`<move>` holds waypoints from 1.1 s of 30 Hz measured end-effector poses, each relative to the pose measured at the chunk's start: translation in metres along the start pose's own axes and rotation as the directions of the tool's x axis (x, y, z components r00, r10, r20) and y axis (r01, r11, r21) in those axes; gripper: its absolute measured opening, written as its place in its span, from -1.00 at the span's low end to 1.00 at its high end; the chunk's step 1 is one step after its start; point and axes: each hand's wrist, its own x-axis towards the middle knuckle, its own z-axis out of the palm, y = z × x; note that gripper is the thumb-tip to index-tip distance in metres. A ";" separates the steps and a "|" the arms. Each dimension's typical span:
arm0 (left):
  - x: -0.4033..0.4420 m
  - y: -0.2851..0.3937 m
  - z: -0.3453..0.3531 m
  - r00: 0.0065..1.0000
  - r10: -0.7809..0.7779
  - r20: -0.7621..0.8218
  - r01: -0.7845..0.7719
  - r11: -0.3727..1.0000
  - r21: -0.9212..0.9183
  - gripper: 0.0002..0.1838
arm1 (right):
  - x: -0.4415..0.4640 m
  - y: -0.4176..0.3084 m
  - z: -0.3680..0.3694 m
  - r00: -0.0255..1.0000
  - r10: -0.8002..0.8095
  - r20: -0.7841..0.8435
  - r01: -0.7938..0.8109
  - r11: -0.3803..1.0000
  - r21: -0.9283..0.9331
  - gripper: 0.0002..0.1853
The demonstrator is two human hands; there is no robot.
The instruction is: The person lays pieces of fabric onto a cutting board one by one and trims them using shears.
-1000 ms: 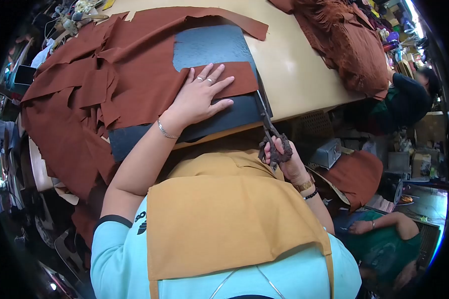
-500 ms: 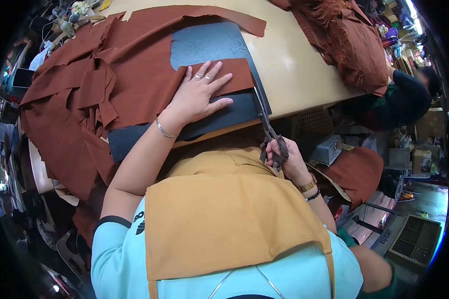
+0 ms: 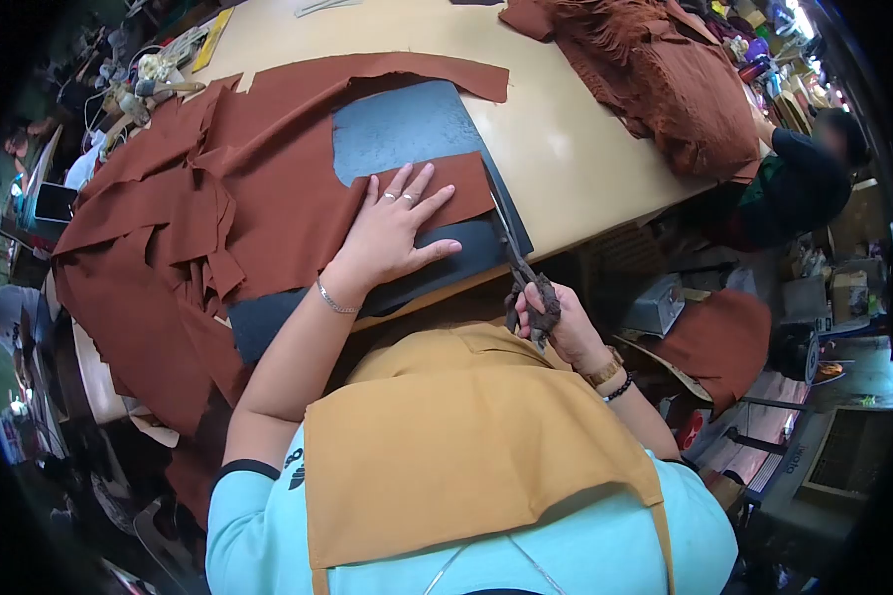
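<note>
My left hand [image 3: 395,226] lies flat with fingers spread on rust-brown cloth [image 3: 288,203], pressing it against a dark board [image 3: 466,248] on the table. Two rings and a chain bracelet are on this hand and wrist. My right hand [image 3: 566,322] is closed around the wrapped handles of a pair of scissors [image 3: 511,246]. The blades point away from me, along the right end of the cloth strip beneath my left fingers. Whether the blades touch the cloth, I cannot tell.
More rust-brown cloth with frayed edges [image 3: 655,84] is heaped at the table's far right. A yellow ruler [image 3: 213,40] and a brush [image 3: 169,87] lie at the far left. Beyond the right edge are a metal box [image 3: 657,302] and another person [image 3: 809,178].
The view has shifted, so the table sits lower in it. Relative to the cloth, the scissors in my right hand have moved forward along its right end. My left hand stays on the cloth.
</note>
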 end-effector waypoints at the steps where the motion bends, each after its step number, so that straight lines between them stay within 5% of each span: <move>1: 0.000 0.000 0.000 1.000 0.002 -0.001 -0.002 1.000 -0.002 -0.18 | -0.002 -0.001 0.001 1.000 0.001 0.000 -0.001 1.000 0.002 -0.73; 33: 0.001 0.002 -0.004 0.999 0.035 0.038 -0.034 0.999 -0.037 -0.13 | 0.016 -0.001 0.005 0.999 -0.022 -0.034 0.023 1.000 0.007 -0.73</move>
